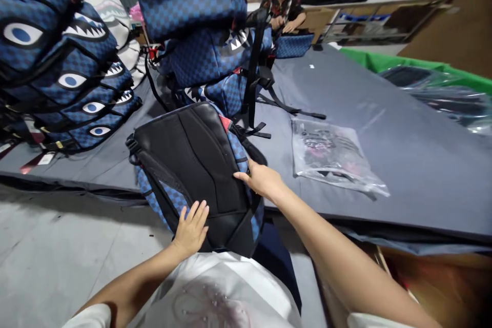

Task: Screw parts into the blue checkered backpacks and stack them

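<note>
Backpack (pixel 203 164), back panel uppermost: black padded panel with blue checkered sides, lying tilted across the near edge of the grey tabletop (pixel 384 164), its lower end close to the white shirt (pixel 230 292) of the person wearing the camera. Left hand (pixel 192 228): released, laid with fingers extended on the lower left of the back panel. Right hand (pixel 263 179): grasping the right side edge, thumb over the black panel, index finger against the checkered side; the remaining fingers are partly hidden. A red patch (pixel 225 123) shows at the upper right edge of the backpack; any writing on it is too small to read.

Left stack (pixel 73 82): blue checkered bags with eye and white-tooth motifs. Beside its base lies a white hang tag (pixel 46 158), its print illegible at this scale, with a red tag (pixel 31 164) next to it. Middle stack (pixel 203 46): similar bags, just beyond the backpack, black straps trailing onto the tabletop. Right of the backpack, and apart from it: a clear plastic bag (pixel 332 154) with dark and reddish contents or markings, not legible. Far right: plastic-wrapped items (pixel 442 95) by a green sheet (pixel 411 61). Background: another person (pixel 282 7), both hands at a blue checkered piece (pixel 294 45).
</note>
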A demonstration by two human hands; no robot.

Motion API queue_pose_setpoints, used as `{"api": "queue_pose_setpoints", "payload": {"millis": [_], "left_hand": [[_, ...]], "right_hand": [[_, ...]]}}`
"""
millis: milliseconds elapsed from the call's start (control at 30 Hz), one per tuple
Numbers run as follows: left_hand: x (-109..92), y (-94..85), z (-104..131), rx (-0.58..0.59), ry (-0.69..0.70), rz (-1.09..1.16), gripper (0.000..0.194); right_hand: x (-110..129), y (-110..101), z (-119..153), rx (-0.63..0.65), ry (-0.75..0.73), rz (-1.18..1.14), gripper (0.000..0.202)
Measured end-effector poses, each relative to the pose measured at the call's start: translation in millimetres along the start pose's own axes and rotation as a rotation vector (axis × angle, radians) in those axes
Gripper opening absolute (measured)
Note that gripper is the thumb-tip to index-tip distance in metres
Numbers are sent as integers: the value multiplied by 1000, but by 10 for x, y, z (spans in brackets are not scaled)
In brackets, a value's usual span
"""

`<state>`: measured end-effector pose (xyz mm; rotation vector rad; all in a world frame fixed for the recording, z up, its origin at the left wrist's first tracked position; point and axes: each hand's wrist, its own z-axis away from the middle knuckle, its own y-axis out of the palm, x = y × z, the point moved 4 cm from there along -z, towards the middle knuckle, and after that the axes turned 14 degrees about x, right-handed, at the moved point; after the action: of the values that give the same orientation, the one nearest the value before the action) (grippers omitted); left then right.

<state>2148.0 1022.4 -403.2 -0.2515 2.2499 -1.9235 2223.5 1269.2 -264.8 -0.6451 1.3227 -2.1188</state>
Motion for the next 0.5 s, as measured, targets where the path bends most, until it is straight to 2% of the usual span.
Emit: {"api": "queue_pose_setpoints", "payload": {"millis": [33, 100, 167, 233, 300, 367, 433, 500], "left_hand": [[12, -27, 19, -28, 8, 14, 48], [37, -246, -77, -100, 72, 56, 43], [85, -626, -383, -199, 176, 77, 37], [173, -1029, -876, -273, 245, -1, 37], [236, -1328, -1455, -233, 344, -115, 45], [208, -1506, -1946, -168, 501, -193, 48], [88, -1575, -2268, -87, 570, -245, 49], [-114, -1561, -2388, -1, 612, -285, 45]], "right_hand": [[-49, 45, -32, 31, -25, -49, 50], [-83, 157, -48, 42, -64, -92, 42], [-82, 275, -10, 28, -78, -98, 35], [-84, 369, 55, 32, -100, -105, 30], [-116, 398, 124, 10, -120, -98, 27], [-178, 375, 188, -34, -148, -76, 27], [-271, 346, 247, -82, -166, -44, 27], [-390, 358, 305, -117, -160, -18, 27]]}}
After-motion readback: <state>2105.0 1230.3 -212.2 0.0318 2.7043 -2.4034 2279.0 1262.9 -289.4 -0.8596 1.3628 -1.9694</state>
